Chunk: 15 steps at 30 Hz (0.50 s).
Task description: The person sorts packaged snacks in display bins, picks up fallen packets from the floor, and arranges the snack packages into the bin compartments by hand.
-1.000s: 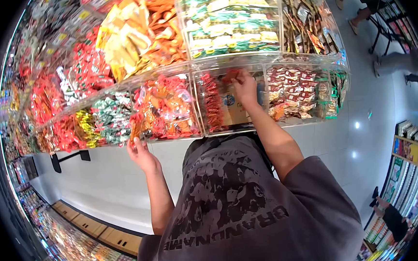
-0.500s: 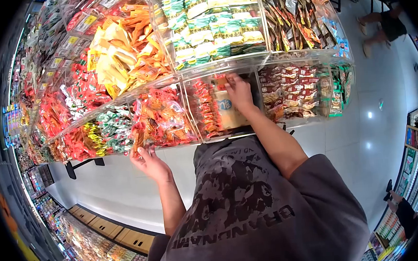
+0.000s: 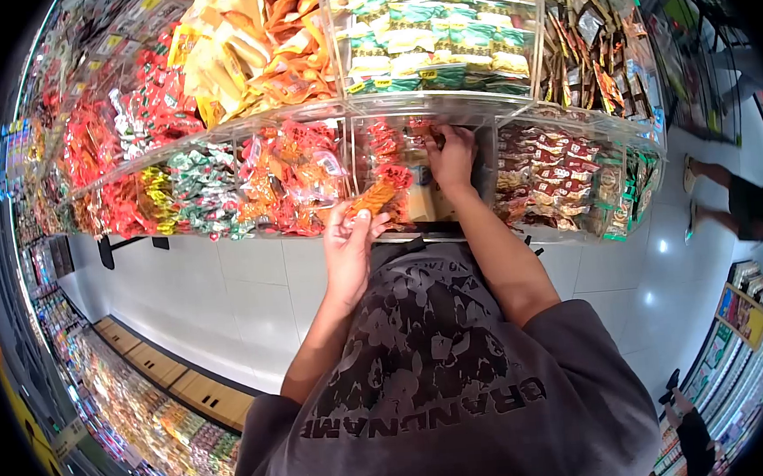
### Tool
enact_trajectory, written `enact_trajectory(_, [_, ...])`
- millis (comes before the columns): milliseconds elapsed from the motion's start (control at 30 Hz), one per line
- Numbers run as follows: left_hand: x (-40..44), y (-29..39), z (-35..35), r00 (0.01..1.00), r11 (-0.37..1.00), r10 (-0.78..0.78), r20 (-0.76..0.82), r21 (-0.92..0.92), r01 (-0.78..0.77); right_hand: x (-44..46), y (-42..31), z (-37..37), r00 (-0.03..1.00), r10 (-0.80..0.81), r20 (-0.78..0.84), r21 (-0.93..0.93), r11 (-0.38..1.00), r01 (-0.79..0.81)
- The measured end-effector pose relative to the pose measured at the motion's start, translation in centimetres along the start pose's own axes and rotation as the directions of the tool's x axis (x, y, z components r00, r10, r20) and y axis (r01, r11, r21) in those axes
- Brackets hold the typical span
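My left hand [image 3: 352,240] is closed around a snack packet [image 3: 375,198] with an orange body and a red end, held over the front edge of a clear bin compartment. Inside that compartment, a row of small red packets [image 3: 382,139] runs along the left side, beside a tan cardboard piece [image 3: 420,202] with a pale blue print. Toward the back of the same compartment is my right hand [image 3: 454,155], its fingers curled down by some small red and brown packets. What those fingers hold, if anything, is hidden.
Brown-red packets [image 3: 549,169] fill the compartment to the right. Orange and red packets [image 3: 293,178] lie to the left. Green and white packets [image 3: 433,22] stand in the higher tier behind a clear divider. A person's legs [image 3: 719,192] show in the right aisle.
My left hand has moved right, carrying the orange packet from the neighbouring compartment's front to this one. My right hand stays at the compartment's back, fingers more curled. The view has shifted slightly.
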<state>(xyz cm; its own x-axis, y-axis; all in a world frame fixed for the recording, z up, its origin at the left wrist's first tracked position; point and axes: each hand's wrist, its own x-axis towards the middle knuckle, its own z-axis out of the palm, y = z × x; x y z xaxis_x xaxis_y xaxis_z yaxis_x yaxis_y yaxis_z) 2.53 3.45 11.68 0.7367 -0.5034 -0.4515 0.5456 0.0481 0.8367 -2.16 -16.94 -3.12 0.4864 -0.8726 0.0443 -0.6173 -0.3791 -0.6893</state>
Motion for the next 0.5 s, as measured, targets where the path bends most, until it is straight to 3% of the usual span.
enact_trajectory(133, [0.2,-0.8,0.1,0.995,0.995,-0.084,0.046,-0.049,0.086,0.0,-0.4,-0.2,0.999,0.023,0.029,0.002,1.0,-0.023])
enact_trajectory(333, [0.2,-1.4,0.6,0.987,0.988,-0.128,0.102,-0.07,0.135,-0.6,-0.4,-1.5,0.995,0.037,-0.09,0.132,0.991,-0.025])
enact_trajectory(400, [0.2,-1.8,0.5,0.982,0.985,-0.139,0.127,-0.08,0.15,-0.8,-0.4,-2.4,0.996,0.087,0.015,0.215,0.973,-0.088])
enact_trajectory(500, [0.2,-2.0,0.5,0.979,0.985,-0.149,0.137,-0.066,0.159,-0.8,0.9,-2.2,0.995,-0.003,0.102,0.119,0.993,-0.009])
